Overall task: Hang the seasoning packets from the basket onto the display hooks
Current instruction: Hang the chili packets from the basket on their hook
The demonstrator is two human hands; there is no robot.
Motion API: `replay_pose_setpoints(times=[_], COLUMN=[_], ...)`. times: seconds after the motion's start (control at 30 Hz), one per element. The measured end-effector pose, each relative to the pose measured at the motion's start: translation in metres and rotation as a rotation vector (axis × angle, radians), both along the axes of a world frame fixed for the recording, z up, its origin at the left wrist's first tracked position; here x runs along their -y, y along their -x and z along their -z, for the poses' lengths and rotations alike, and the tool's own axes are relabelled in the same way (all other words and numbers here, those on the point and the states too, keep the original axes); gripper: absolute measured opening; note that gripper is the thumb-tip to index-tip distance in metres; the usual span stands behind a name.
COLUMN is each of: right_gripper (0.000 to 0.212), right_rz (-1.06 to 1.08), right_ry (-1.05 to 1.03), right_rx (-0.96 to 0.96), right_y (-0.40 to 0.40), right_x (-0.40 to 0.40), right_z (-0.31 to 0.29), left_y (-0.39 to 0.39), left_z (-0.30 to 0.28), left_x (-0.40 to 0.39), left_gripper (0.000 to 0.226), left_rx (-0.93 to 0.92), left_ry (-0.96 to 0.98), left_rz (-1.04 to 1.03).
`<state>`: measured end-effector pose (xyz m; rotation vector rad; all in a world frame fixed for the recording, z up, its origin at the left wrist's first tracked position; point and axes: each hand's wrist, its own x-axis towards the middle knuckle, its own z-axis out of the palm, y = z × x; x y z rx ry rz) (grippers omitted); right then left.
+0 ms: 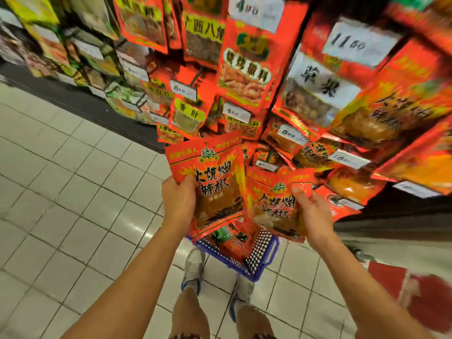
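My left hand [179, 198] grips the left edge of a red chilli seasoning packet [215, 182], held upright in front of the display. My right hand [311, 212] holds a second, matching red packet [274, 204] by its right edge, tilted slightly and lower. Both packets hang above a blue plastic basket [259, 255] on the floor, which holds more red packets [227, 238]. The display [247, 59] right behind is packed with hanging red packets and white price tags; the hooks themselves are hidden by the packets.
Shelving with green and yellow packets [80, 52] runs off to the left above a dark base [73, 99]. White floor tiles [73, 192] lie left and below. My feet [193, 267] stand just behind the basket. A red object [415, 294] lies at the lower right.
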<state>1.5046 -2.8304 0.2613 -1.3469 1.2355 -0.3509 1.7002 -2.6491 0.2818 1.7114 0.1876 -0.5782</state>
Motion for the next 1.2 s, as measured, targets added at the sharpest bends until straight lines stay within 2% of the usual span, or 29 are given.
replay_pose_setpoints(times=[0.1,0.17,0.27,0.33,0.4,0.5,0.6,0.67,0.77,0.9,1.03,1.2], right_gripper=[0.017,0.022,0.042,0.030,0.023,0.038,0.020,0.020,0.024,0.021,0.005,0.013], right_rz=[0.022,0.051,0.108,0.145,0.177,0.241,0.288,0.320,0.321,0.244,0.270,0.336], right_ry=[0.117,0.193,0.366,0.418,0.490,0.578,0.684,0.742,0.746,0.806,0.826,0.777], right_rx=[0.069,0.093,0.128,0.183,0.210,0.268,0.317,0.364,0.524,0.565,0.620,0.669], right_y=[0.004,0.007,0.010,0.010,0.010,0.016,0.024,0.033,0.048,0.057,0.061,0.049], right_x=[0.001,0.003,0.005,0.006,0.009,0.016,0.024,0.029,0.041,0.060,0.102,0.161], right_z=[-0.073,-0.118,-0.183,-0.225,-0.263,-0.314,-0.361,-0.391,-0.426,-0.458,-0.486,-0.537], left_y=[0.001,-0.005,-0.018,-0.025,-0.031,-0.035,-0.032,-0.027,-0.012,0.014,0.030,0.037], left_z=[-0.058,-0.093,-0.148,-0.184,-0.219,-0.267,-0.310,-0.335,-0.368,-0.402,-0.425,-0.465], left_x=[0.007,0.013,0.028,0.039,0.049,0.067,0.088,0.106,0.136,0.170,0.204,0.243], left_gripper=[0.003,0.008,0.016,0.009,0.020,0.043,0.054,0.044,0.007,0.017,0.014,0.007], left_rx=[0.012,0.043,0.172,0.261,0.332,0.349,0.340,0.332,0.340,0.344,0.387,0.439], left_ry=[0.049,0.102,0.177,0.220,0.259,0.378,0.497,0.551,0.640,0.745,0.785,0.767], left_rz=[0.069,0.151,0.304,0.412,0.476,0.592,0.689,0.725,0.784,0.807,0.774,0.767])
